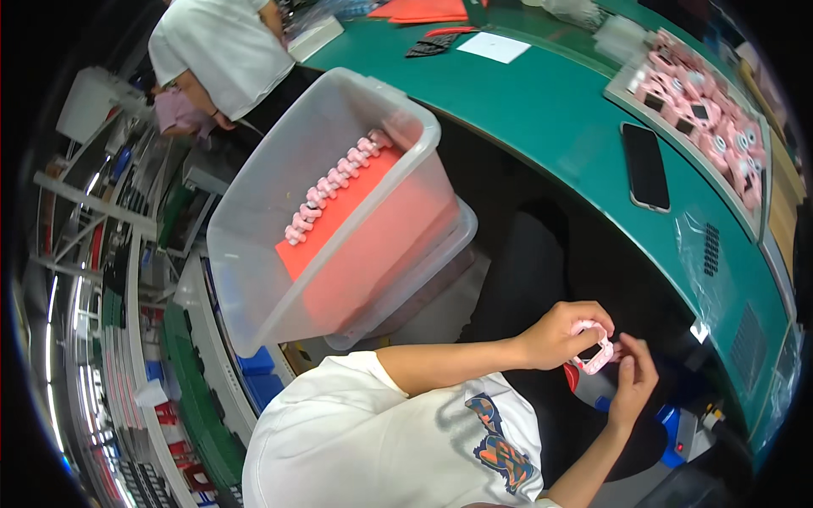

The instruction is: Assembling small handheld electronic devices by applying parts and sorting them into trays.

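My left hand [559, 337] is closed around a small pink watch [596, 360] with a rounded frame and a dark face, held above my lap. Close against the watch's right side is my right hand [635, 377], its thumb and index finger brought together. Whatever sits between those fingertips is too small to make out. On the bench to the far right, a shallow tray [622, 91] holds many similar pink watches. A dark-screened phone [645, 165] lies on the bench beside that tray.
The green bench [542, 127] curves along the right. At my left stands a translucent plastic bin [254, 245] with a red sheet [364, 245] and a row of pink pieces [334, 182]. A clear plastic bag [701, 262] lies near the bench edge. Another person [222, 55] stands beyond the bin.
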Tool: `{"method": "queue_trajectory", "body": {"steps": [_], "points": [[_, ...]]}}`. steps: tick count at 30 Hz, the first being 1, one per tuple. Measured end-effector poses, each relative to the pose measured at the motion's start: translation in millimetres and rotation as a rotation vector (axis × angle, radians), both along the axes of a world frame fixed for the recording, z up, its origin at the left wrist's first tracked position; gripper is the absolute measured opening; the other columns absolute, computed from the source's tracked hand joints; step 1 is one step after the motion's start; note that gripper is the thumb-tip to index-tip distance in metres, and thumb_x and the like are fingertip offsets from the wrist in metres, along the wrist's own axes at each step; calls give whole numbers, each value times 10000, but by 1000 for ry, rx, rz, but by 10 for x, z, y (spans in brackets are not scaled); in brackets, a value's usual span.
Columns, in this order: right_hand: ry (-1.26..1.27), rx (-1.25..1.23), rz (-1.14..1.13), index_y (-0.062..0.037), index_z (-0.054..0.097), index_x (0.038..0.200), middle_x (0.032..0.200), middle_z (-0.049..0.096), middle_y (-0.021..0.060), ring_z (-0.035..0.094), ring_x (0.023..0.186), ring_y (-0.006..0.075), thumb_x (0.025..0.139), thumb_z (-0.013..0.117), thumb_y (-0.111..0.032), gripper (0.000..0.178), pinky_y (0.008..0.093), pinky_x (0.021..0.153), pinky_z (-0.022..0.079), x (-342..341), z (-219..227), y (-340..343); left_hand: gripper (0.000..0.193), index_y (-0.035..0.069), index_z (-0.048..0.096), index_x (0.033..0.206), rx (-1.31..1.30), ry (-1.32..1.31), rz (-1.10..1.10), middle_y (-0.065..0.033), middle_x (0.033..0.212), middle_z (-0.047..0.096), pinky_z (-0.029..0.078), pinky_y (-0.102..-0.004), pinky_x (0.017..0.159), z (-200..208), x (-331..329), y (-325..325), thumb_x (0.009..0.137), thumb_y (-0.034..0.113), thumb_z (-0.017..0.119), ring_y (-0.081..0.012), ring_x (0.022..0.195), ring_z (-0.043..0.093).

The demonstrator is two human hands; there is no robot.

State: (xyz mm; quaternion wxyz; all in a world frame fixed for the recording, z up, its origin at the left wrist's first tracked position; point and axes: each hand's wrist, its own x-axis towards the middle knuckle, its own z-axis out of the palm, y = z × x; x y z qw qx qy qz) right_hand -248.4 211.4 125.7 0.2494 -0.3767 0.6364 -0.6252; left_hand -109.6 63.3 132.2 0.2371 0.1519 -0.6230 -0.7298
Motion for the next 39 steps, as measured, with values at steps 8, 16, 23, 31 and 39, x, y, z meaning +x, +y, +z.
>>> {"method": "queue_trajectory", "body": {"steps": [8,16,23,31,39], "points": [[-368,111,133,30,639,1170,1034,670,122,621,913,177,907,609,-59,279,268,848,496,140,-318,67,203,14,649,1101,-162,22,20,-111,1109,652,491,-306,879,-204,0,-38,911,-3,580,-212,982,625],[-614,85,133,-12,569,1167,977,690,93,640,861,141,850,680,60,343,239,794,499,81,-360,368,406,12,543,1277,81,-49,-294,-148,1241,618,454,-342,1013,-417,-68,79,877,-54,514,-246,1125,600],[-460,181,204,-38,551,1091,895,705,70,649,805,123,792,730,95,373,229,754,503,-262,-59,801,364,-18,511,1313,242,-16,-378,-188,1275,600,452,-361,1015,-442,-205,301,964,84,516,-267,1144,599],[-303,-12,-254,-48,532,1071,953,708,131,687,830,182,830,707,15,305,237,753,513,-1098,526,945,275,-27,575,1229,222,-219,-348,-169,1194,647,477,-328,944,-670,45,-33,980,85,539,-233,1081,620],[-117,-42,-308,-29,530,1051,911,715,133,695,816,172,842,689,18,267,242,764,527,-1383,836,414,212,-14,621,1142,-584,-369,-130,-160,1148,661,492,-296,884,-772,303,-381,942,48,591,-205,1000,625]]}}
